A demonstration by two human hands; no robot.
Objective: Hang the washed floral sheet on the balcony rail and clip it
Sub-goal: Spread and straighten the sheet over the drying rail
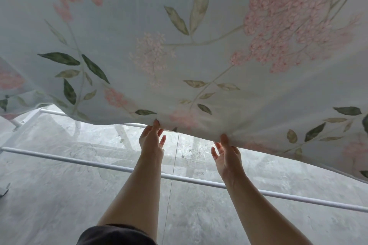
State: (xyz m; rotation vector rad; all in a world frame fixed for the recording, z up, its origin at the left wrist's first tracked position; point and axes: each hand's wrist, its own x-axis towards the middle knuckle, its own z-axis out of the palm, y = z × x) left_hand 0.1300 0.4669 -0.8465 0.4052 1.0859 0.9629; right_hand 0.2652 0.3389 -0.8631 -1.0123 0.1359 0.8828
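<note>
sheet: thin, half see-through cloth (pixel 179 45), pale, printed with pink flower clusters and green and olive leaves. from my seat it fills the top of the view, spread wide above the bars, its lower hem curving in a soft wave. i cannot tell whether it rests on any bar.
left hand: raised (pixel 151 141), thumb and forefinger clamped on the hem. the other fingers stand apart and loose below the cloth.
right hand: raised near the left one (pixel 227 157), thumb pressed on top of the hem, pinching a small gather of cloth. the remaining fingers i can see are splayed underneath.
near bar: a smooth, round white tube (pixel 79 162) running straight across beneath both forearms.
far bar: a second white tube (pixel 53 113), partly hidden behind the hem, meeting a slanted white post with screws at the left.
floor: grey, mottled, glossy slabs (pixel 59 205) with a thin seam between them.
dark shape: rounded and black (pixel 115 234), at the bottom edge by the left arm. i cannot tell what it is.
</note>
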